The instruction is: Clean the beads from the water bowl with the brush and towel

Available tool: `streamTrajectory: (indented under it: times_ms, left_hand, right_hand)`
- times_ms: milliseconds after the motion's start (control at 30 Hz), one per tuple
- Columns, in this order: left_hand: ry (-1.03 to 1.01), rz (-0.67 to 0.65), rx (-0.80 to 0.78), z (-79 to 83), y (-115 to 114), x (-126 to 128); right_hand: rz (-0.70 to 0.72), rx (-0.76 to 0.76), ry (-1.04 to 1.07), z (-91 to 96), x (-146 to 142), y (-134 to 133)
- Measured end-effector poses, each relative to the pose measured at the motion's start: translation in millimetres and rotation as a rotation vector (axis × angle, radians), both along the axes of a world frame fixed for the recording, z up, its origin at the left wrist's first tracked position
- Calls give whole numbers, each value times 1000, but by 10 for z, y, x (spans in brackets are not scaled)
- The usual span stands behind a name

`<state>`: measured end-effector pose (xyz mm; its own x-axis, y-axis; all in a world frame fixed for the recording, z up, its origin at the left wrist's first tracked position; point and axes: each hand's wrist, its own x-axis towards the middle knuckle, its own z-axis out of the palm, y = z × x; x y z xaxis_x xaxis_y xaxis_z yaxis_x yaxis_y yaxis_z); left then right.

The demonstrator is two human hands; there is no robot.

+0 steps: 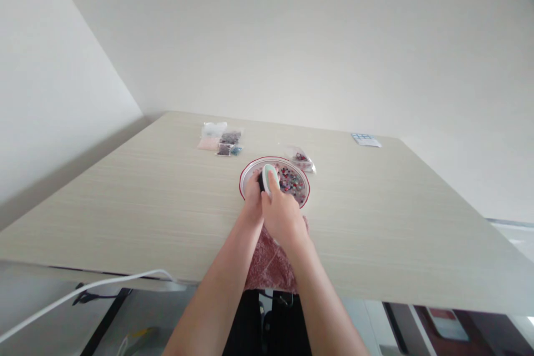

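The white oval object (269,178) lies above the left half of the red-rimmed plate (250,172), long axis pointing away from the person, far end leaning slightly left. The right hand (283,217) is closed on it, thumb along its face. The left hand (252,206) curls against its dark underside (261,182); whether it grips cannot be told. Mixed beads (291,182) fill the plate, on a pale wood-grain table (354,222) against a white wall (292,39).

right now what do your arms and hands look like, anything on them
Both forearms, the left forearm and the right forearm, are bare, with no sleeves and no watch or bracelet that I can see. The left hand and right hand wear no gloves, and no rings show at this size. Dark clothing shows between the arms, below the table edge.
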<state>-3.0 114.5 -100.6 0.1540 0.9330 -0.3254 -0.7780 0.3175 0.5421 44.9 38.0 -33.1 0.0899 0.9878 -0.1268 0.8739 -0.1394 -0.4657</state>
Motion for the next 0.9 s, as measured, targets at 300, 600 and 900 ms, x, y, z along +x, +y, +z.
streamTrajectory:
  times_ms: [300,600,900]
  left_hand:
    - [-193,-58,-49,108,-29,13]
    - [-310,-45,31,83,-8,-59]
    - [-338,19,-63,145,-10,-82]
  right_hand:
    - [-142,246,162,-197,153,225]
    - [-177,338,560,-409,262,228]
    - [-138,159,395,-216,228,61]
